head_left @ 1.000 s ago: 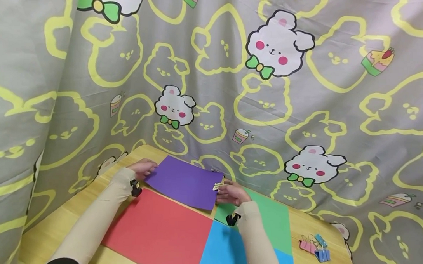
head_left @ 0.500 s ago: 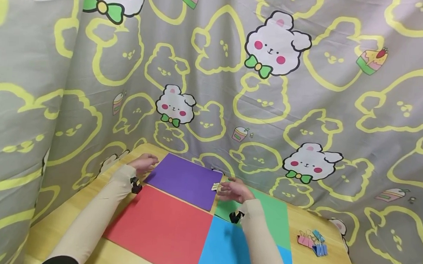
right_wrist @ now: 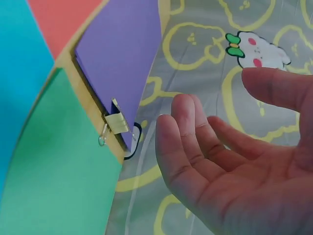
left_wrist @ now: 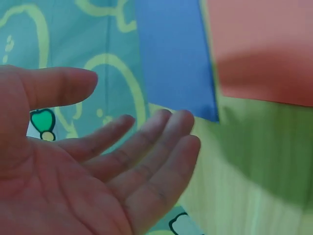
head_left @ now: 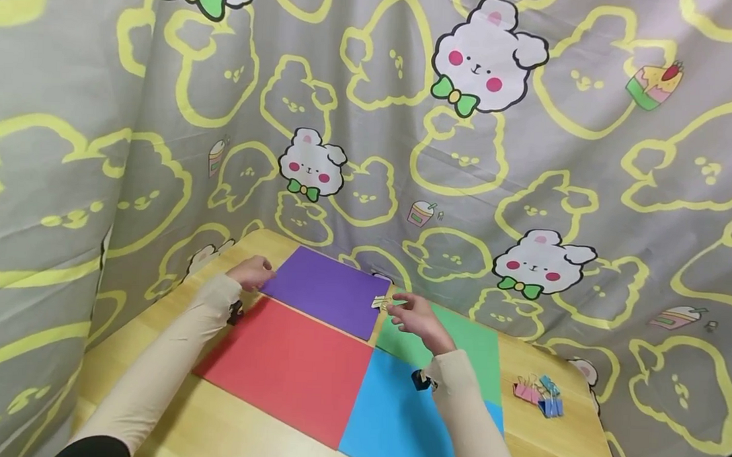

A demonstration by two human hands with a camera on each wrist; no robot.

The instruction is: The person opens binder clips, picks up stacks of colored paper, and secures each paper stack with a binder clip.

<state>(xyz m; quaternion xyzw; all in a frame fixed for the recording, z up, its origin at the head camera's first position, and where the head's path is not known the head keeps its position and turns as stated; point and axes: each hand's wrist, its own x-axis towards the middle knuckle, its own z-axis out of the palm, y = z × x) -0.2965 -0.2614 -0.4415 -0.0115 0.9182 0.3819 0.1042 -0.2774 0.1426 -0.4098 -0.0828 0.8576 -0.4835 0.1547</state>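
A person's two hands flank the purple paper, which in the head view lies on the table, just beyond the red paper. The left hand is at its left end, the right hand over the green paper. It looks light and bendy, easily creased — best pinched flat at both short ends. In the left wrist view the thumb stands well apart from the fingers and grips nothing; whether a fingertip grazes the corner is hard to tell from here. In the right wrist view that thumb and those fingers are apart too, clear of the yellow clip biting the right end, probably the firmest place to hold. A second earlier the near edge bowed up — now it is down, and the right hand has drawn away from the clip.
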